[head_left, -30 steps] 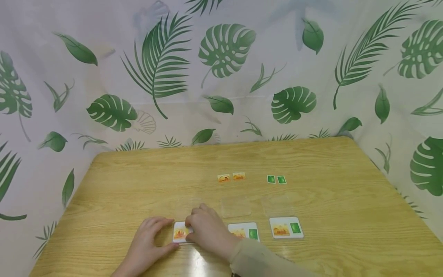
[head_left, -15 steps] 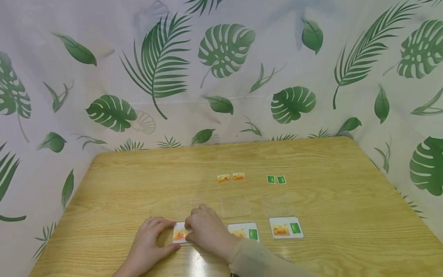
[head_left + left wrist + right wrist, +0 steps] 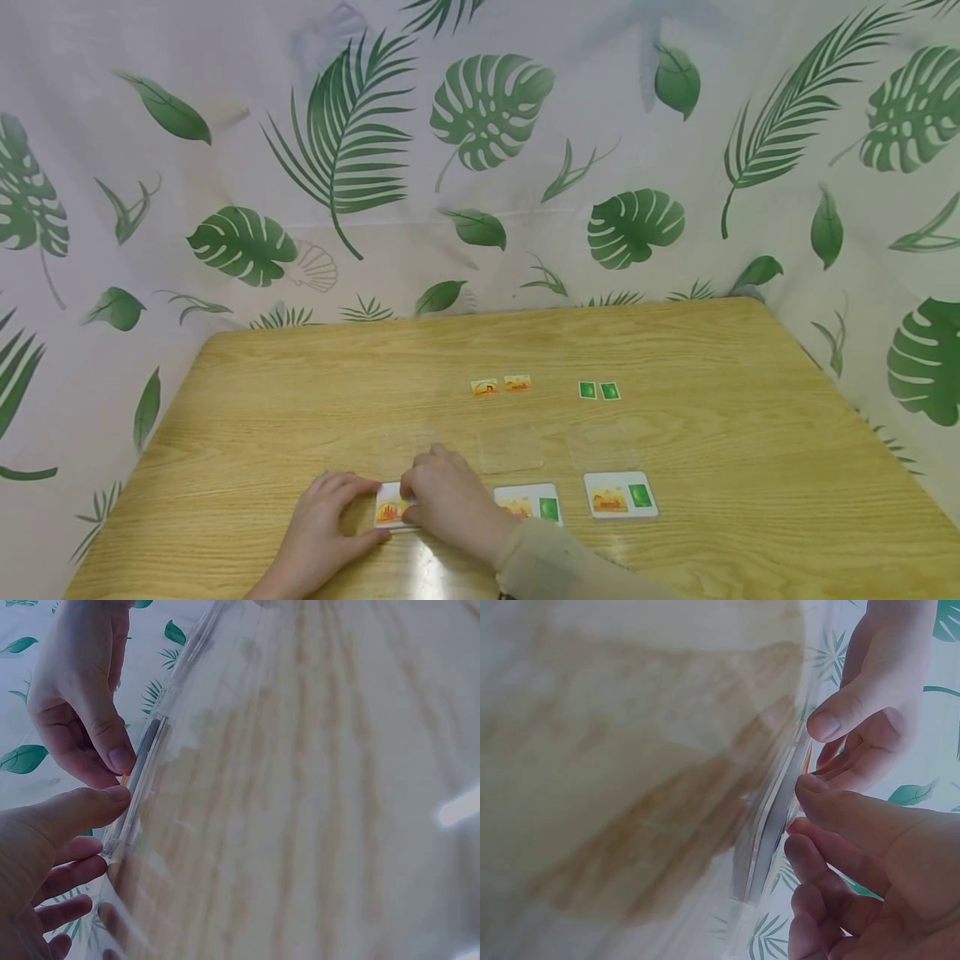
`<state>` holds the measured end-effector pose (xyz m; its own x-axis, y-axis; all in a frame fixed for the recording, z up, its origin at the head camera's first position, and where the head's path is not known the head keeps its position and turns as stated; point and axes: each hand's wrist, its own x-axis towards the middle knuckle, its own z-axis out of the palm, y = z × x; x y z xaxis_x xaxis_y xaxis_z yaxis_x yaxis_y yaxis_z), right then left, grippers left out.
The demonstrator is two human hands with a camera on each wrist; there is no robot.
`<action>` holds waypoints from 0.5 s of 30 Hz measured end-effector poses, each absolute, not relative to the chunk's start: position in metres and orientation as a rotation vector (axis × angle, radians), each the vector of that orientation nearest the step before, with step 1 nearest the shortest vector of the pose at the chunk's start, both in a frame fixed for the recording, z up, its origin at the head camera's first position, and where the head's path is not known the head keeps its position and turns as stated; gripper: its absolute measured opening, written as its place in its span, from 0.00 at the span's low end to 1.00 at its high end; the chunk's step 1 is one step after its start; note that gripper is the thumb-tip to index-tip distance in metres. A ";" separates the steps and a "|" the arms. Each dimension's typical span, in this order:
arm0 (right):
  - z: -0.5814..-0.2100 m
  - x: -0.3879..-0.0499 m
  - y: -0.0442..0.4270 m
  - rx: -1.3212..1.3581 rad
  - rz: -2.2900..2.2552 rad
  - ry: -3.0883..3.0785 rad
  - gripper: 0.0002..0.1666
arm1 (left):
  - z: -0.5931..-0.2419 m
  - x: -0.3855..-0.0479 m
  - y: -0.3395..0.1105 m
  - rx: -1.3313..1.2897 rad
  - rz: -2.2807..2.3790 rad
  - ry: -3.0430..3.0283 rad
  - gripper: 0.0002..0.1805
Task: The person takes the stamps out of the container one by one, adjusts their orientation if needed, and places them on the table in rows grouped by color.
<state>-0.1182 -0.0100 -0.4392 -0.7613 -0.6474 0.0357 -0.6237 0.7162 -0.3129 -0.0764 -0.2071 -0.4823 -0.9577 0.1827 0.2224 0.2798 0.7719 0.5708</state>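
A small white card [image 3: 390,492] with an orange-yellow picture lies near the table's front, its right part hidden under my right hand. With thumb and index finger at the lower and upper edges, my left hand [image 3: 318,521] holds the card's left end. My right hand [image 3: 450,496] has its fingers curled over the right end, thumb and fingertips on the card; whatever lies under them is hidden. Both wrist views catch the card [image 3: 776,814] nearly edge-on, with left thumb and right thumb close together on its face.
Just right lies another white card [image 3: 551,492] with orange and green pictures, partly behind my right wrist. Farther right is a similar card [image 3: 621,494]. Clear plastic pieces [image 3: 512,448] lie behind them. Small orange pictures [image 3: 517,383] and green pictures [image 3: 587,390] lie farther back on the wooden table [image 3: 300,400].
Almost nothing differs. Both hands stay on the same card, with only a tiny shift of the left fingers; the other cards and pictures keep their places.
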 end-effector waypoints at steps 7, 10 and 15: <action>-0.440 -0.118 -0.010 -1.046 -0.475 2.832 0.12 | -0.483 -0.076 -0.207 -0.377 -0.956 -2.799 0.28; -0.440 -0.118 -0.010 -1.040 -0.479 2.826 0.12 | -0.484 -0.076 -0.207 -0.380 -0.953 -2.797 0.28; -0.440 -0.119 -0.009 -1.055 -0.493 2.822 0.11 | -0.483 -0.077 -0.208 -0.378 -0.950 -2.796 0.28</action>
<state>-0.1186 -0.0092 -0.4405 -0.7578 -0.6518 0.0297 -0.6233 0.7097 -0.3285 -0.0766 -0.2076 -0.4832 -0.9544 0.1847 0.2347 0.2895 0.7656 0.5745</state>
